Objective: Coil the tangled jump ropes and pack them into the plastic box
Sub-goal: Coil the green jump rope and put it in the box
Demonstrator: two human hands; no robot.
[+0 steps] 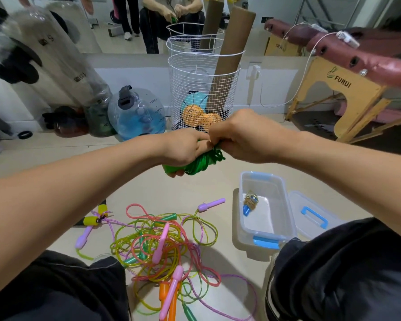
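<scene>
Green jump rope (200,163), bundled into a coil, hangs above the floor between both hands. Left hand (183,149) grips its handle end; right hand (239,137) pinches the top strands. Plastic box (285,205) sits below, nearer the right hand.

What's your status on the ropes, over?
Left hand and right hand both gripping green rope, coiling. Plastic box open, one coil inside. Tangled pile remains. Nothing obstructing.
</scene>
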